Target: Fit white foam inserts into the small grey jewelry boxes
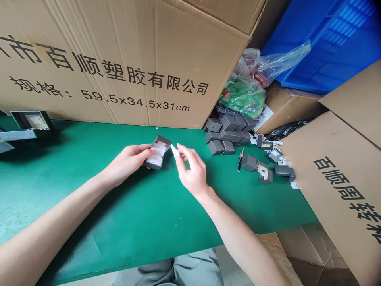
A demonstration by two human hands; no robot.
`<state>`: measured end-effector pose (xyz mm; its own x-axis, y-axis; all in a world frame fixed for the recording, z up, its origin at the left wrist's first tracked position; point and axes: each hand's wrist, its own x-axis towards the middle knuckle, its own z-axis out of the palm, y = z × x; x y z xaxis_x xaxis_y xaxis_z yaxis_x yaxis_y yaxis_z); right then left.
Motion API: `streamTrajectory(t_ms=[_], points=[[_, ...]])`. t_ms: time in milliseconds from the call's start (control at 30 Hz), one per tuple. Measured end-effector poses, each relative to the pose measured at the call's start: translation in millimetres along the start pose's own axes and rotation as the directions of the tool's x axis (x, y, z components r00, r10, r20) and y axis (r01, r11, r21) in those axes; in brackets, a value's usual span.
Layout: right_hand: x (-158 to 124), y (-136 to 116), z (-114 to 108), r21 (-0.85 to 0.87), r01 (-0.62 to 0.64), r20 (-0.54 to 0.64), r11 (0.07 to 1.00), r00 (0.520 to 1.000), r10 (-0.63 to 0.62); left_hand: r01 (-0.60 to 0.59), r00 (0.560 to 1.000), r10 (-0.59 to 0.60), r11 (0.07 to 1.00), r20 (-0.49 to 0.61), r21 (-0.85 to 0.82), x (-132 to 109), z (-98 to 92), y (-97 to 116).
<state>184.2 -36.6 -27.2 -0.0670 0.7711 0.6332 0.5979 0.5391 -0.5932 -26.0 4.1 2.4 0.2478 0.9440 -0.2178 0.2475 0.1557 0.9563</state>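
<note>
My left hand (127,165) holds an open dark grey jewellery box (157,153) with a white lining, its lid tipped away from me. My right hand (192,171) is just to the right of the box. Its thumb and forefinger pinch a small white piece (175,150), whose exact kind I cannot tell. The piece nearly touches the box's right side. Both hands are above a green work mat (143,210). A group of several closed grey boxes (226,135) stands beyond my right hand.
Several opened grey boxes (262,172) and white scraps lie at the mat's right. A large printed carton (104,67) stands along the far edge. Plastic bags (242,95), a blue crate (324,47) and more cartons (336,198) crowd the right. A dark display box (32,121) sits far left.
</note>
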Motion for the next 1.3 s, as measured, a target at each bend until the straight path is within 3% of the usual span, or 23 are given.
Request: streamTrajectory(t_ms=[267, 500, 733, 967, 1300], points=[[0, 0, 1, -0.005, 0.135, -0.015, 0.991, 0.991, -0.135, -0.003, 0.996, 0.006, 0.999, 0.089, -0.033, -5, 6.8, 1], [1, -1, -3, -0.084, 0.184, 0.067, 0.979, 0.982, -0.179, -0.029, 0.987, 0.035, 0.999, 0.158, -0.040, -11, 17.6, -2], [0, 1, 1, -0.171, 0.323, -0.007, 0.931, 0.944, -0.329, -0.031, 0.986, 0.032, 0.999, 0.165, -0.008, -13, 18.1, 3], [1, -6, 2, -0.252, 0.217, -0.030, 0.943, 0.972, -0.232, -0.012, 0.987, 0.015, 1.000, 0.157, -0.017, -15, 20.7, 6], [2, -8, 2, -0.172, 0.145, -0.062, 0.974, 0.985, -0.158, -0.008, 0.985, 0.017, 0.999, 0.174, -0.053, -11, 19.8, 2]])
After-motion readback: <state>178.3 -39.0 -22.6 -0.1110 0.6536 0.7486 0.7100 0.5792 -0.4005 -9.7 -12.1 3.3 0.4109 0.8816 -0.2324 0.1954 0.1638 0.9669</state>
